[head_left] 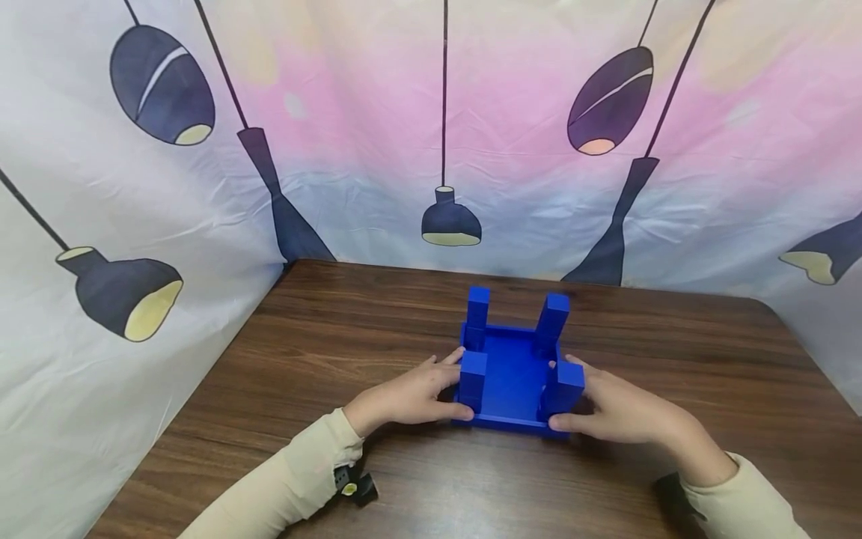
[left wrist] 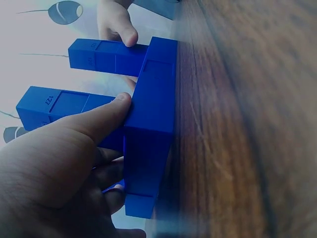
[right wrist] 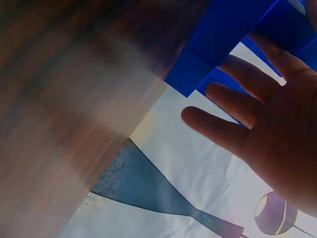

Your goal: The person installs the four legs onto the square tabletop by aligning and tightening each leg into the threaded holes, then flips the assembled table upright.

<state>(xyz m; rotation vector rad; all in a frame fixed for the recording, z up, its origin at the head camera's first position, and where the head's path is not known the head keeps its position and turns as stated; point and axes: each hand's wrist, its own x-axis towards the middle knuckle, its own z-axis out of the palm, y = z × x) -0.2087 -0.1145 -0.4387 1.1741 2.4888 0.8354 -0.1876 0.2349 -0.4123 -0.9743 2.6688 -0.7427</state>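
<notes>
A square blue tray (head_left: 512, 374) with low walls lies on the table, and an upright block post stands at each corner. My left hand (head_left: 417, 393) grips the near-left corner around its post (head_left: 474, 382), thumb in front and fingers along the left side. At the near-right corner, my right hand (head_left: 622, 412) holds the other near post (head_left: 564, 389), its thumb on the front. In the left wrist view, small digits mark a post (left wrist: 74, 106), and the left thumb touches the tray wall (left wrist: 151, 99). The outer right fingers (right wrist: 215, 126) spread away from the tray in the right wrist view.
The brown wooden table (head_left: 323, 337) extends around the tray. Behind it hangs a cloth backdrop (head_left: 377, 135) printed with dark lamps. A small black device (head_left: 355, 485) is at the left sleeve cuff.
</notes>
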